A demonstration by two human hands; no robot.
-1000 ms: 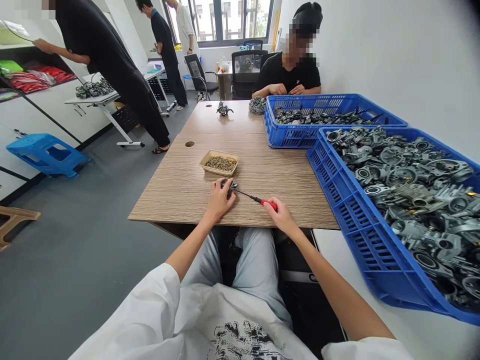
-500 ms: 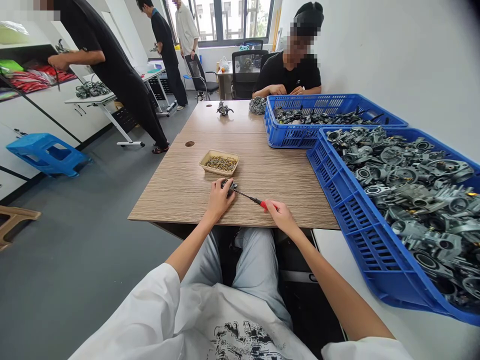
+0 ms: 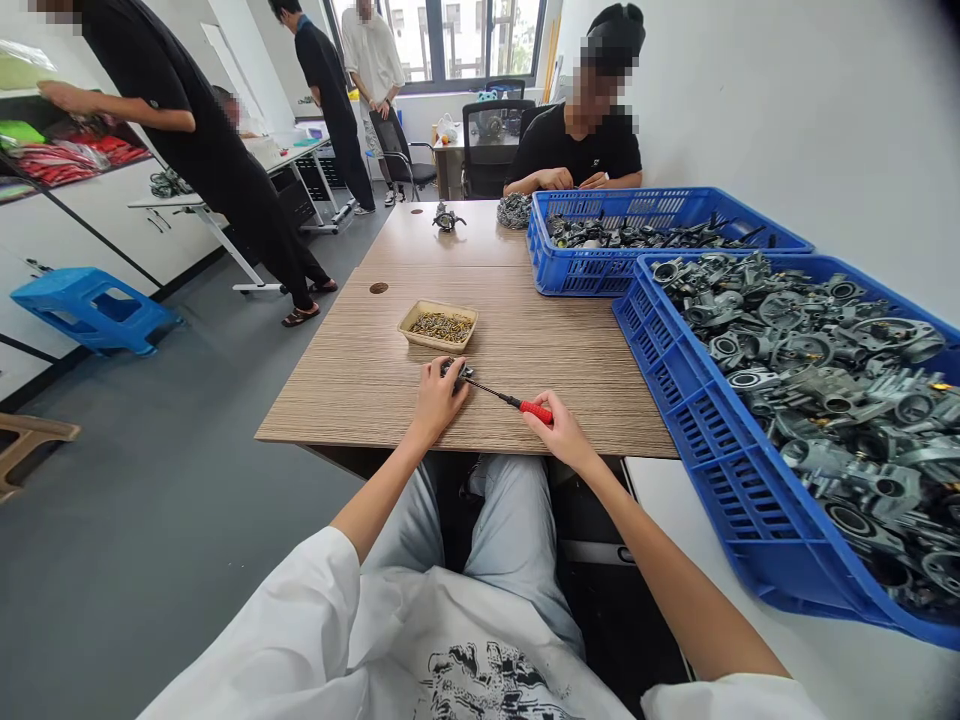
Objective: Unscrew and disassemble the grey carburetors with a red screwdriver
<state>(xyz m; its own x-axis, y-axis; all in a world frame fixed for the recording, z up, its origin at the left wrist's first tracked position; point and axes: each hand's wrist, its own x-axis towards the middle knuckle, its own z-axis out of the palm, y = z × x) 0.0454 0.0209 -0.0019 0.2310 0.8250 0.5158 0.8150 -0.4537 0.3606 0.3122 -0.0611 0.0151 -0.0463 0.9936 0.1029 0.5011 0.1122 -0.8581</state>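
At floor level on the left we count two stools, one blue stool (image 3: pixel 94 305) and one tan stool (image 3: pixel 30 440). Beyond them we note four people standing or partly seen, and a fifth, a seated person (image 3: pixel 581 150), at the far end of the tabletop (image 3: pixel 330 400).

Open woodgrain runs from the left edge of the tabletop to one tray (image 3: pixel 400 331), which contains loose hardware (image 3: pixel 442 327), too many pieces to count. Just on our side of the tray, our left hand (image 3: pixel 441 395) is curled over one metal part (image 3: pixel 463 373), fingers closed around it, inside the near edge. Well behind the tray we find one lone fitting (image 3: pixel 448 218).

To the right, our right hand (image 3: pixel 559 430), close to the near edge, is closed on the red handle of one screwdriver (image 3: pixel 536 411), its shaft slanting to the metal part. Open surface separates this hand from two blue crates along the right side: a far crate (image 3: pixel 551 276) and a near crate (image 3: pixel 697 460), both loaded with uncounted metal components.
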